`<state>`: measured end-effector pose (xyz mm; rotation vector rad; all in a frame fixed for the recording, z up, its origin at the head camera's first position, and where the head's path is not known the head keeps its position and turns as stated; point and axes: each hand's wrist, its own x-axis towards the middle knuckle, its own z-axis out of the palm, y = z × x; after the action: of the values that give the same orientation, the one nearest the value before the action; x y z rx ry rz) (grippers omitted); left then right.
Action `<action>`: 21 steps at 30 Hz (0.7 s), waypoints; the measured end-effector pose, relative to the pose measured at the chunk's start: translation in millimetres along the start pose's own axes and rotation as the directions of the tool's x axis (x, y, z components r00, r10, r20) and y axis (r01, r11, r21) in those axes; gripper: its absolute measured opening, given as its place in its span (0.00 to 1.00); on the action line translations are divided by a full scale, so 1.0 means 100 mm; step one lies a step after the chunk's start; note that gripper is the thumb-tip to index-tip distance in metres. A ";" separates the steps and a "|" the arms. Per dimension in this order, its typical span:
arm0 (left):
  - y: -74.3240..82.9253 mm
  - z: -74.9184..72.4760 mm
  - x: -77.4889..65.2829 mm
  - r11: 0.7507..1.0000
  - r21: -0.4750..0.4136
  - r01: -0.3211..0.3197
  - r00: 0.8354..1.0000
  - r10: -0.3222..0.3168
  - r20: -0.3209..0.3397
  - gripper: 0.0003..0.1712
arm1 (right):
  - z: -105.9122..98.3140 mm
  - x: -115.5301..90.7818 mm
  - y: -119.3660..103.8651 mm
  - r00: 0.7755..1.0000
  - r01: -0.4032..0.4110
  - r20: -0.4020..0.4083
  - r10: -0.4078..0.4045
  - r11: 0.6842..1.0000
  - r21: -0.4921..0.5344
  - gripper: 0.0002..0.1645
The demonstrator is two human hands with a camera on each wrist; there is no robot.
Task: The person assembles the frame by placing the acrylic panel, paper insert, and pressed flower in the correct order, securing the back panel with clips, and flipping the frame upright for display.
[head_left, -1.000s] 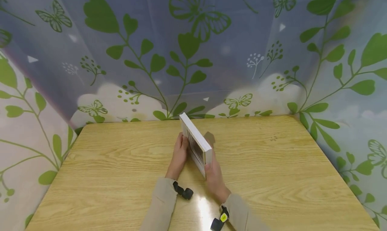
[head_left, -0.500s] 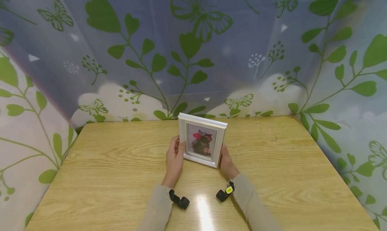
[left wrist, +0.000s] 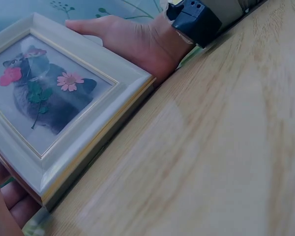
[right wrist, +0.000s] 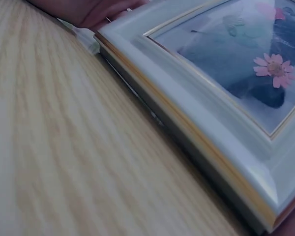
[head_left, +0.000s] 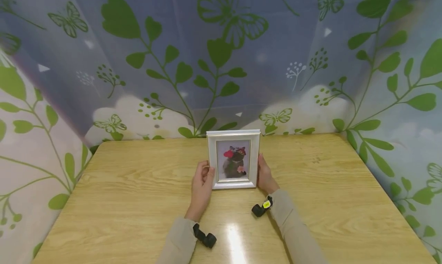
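A white picture frame (head_left: 233, 184) with a thin gold inner edge stands upright on the table, its front facing me. Behind its pane is a picture of a grey cat with red and pink flowers, seen close in the left wrist view. My left hand (head_left: 202, 189) grips the left side, thumb on the front border and fingers curled behind. Against the right side lies my right hand (head_left: 266, 175), holding that edge; its fingers behind the frame are hidden. The right wrist view shows the lower border of the picture frame (right wrist: 206, 110) close to the wood.
The wooden table (head_left: 138, 218) reaches back to a patterned curtain (head_left: 165, 64) with green leaves and butterflies, which also hangs at both sides. A bright light reflection lies on the table in front of the frame. Each wrist wears a small black camera.
The picture frame has turned from nearly edge-on to facing me, and now stands straighter. My right hand has swung outward to the right and forward with it; the left keeps its side.
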<state>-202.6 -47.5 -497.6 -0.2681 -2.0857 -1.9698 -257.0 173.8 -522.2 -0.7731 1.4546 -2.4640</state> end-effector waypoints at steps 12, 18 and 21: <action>0.01 0.01 0.05 1.000 0.014 0.016 1.000 -0.017 0.015 0.16 | -0.09 0.07 0.10 0.992 -0.049 -0.121 0.039 0.996 -0.079 0.32; 0.00 0.00 0.06 0.999 0.020 0.043 0.999 -0.044 0.031 0.17 | -0.07 0.07 0.11 0.965 -0.120 -0.248 0.090 0.987 -0.110 0.41; -0.01 0.00 0.08 0.997 0.040 0.068 0.997 -0.069 0.025 0.18 | -0.06 0.06 0.09 0.950 -0.158 -0.293 0.107 0.975 -0.155 0.46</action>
<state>-210.0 -48.3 -496.1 -0.2197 -2.1749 -1.9717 -266.0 171.3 -529.5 -0.3411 1.7796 -2.4427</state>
